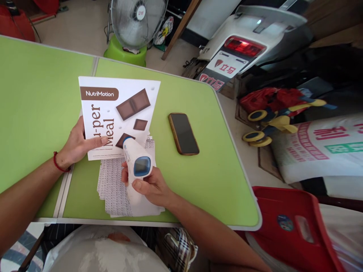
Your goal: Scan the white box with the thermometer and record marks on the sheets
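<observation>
Left hand [75,141]: half open, fingers on white packet [119,113], hold unclear | right hand [150,185]: closed around thermometer [138,162] | printed papers [113,189] beneath | phone [183,134] at 2 o'clock

A lime-green folding table [221,181] with a metal edge stands on a beige floor [70,22]. Beyond it, a pedestal fan [136,22] sits on a green base, near a leaning wooden post [181,30] and the rear of a white scooter [246,49] with a red tail light. To the right lie a printed woven sack [320,151] and a red plastic crate [289,223]
</observation>
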### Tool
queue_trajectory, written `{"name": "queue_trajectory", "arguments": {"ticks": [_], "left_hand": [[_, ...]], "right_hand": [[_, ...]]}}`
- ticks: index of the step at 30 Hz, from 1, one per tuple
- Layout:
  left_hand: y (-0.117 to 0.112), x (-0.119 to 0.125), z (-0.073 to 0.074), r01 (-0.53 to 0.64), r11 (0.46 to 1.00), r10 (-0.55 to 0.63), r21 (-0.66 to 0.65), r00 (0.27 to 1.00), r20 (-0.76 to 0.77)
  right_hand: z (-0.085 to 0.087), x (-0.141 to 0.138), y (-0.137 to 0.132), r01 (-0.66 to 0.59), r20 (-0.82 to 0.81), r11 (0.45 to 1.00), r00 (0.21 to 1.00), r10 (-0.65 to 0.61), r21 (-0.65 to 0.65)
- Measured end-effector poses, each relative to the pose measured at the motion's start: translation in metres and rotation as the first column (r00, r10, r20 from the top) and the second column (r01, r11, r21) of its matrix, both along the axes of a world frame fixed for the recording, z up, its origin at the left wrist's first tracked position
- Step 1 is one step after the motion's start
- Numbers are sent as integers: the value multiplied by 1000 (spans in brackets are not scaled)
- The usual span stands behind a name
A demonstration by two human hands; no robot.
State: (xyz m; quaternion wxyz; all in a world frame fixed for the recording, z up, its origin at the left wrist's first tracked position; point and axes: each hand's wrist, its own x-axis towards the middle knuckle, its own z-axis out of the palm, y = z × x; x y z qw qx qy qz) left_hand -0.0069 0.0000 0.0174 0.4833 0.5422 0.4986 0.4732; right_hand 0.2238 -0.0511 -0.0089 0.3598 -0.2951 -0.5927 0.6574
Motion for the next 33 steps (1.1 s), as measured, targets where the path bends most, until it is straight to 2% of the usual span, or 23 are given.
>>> {"name": "queue_trajectory", "arguments": {"ticks": [5, 10, 14, 17, 20, 23, 25, 27, 31, 33], "left_hand": [[0, 0, 0, 12, 1000, -12, 6, 1000, 8], [-1, 0, -2, -32, 999, 32, -12, 999, 15], [-2, -2, -3, -48, 998, 47, 43, 998, 43], [0, -4, -5, -51, 990, 42, 132, 997, 72], [4, -9, -10, -83, 969, 65, 234, 994, 87], [11, -16, -15, -134, 930, 123, 344, 991, 54], [17, -22, -18, -184, 893, 194, 411, 981, 17], [22, -29, -21, -220, 849, 271, 480, 962, -38], [30, -39, -24, -204, 789, 350, 580, 924, -152], [32, -42, -25, -182, 779, 344, 599, 924, -167]], "right_hand": [[0, 0, 0, -6, -13, 1000, 1000, 6, 8], [1, 0, 1, -8, -11, 1000, 1000, 8, 6], [4, 1, 3, 7, 13, 999, 1000, -7, 53], [6, 4, 6, 69, 64, 991, 995, -76, 113], [5, 11, 11, 191, 130, 953, 965, -226, 237], [3, 24, 22, 273, 265, 882, 883, -388, 384], [3, 36, 30, 258, 395, 853, 800, -452, 453], [2, 46, 38, 218, 520, 827, 687, -508, 519], [-5, 58, 49, 95, 685, 769, 393, -613, 633], [-10, 59, 50, 35, 712, 757, 314, -628, 653]]}}
